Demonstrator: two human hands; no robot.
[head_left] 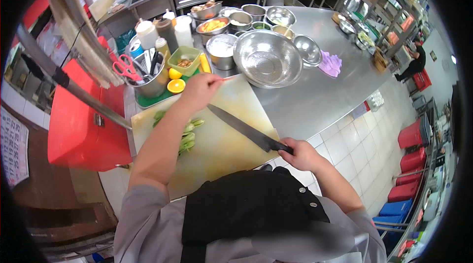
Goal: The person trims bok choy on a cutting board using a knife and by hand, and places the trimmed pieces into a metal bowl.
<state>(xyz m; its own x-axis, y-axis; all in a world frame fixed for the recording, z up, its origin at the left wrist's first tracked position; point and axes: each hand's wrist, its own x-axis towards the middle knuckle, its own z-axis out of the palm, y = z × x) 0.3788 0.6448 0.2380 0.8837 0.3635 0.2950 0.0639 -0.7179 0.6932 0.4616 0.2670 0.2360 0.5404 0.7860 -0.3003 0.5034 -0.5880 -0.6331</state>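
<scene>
Centre of head view: right hand [297, 154] grasped handle of knife [241, 127], blade over cutting board [236, 162]. Left hand [199, 92], upper board edge, reached small red piece [228, 78]; pinch could not be confirmed. Judged hazard: knife tip near left hand; inward slip could cut. Left forearm [160, 140] partly hid green vegetables [187, 140]. Steel bowl [268, 58], upper centre, crowded board edge.

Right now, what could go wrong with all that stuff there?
The knife in the right hand points its tip close to the left hand, so a slip might cut it. The big metal bowl is right by the cutting board, so an elbow or hand could bump it.
</scene>
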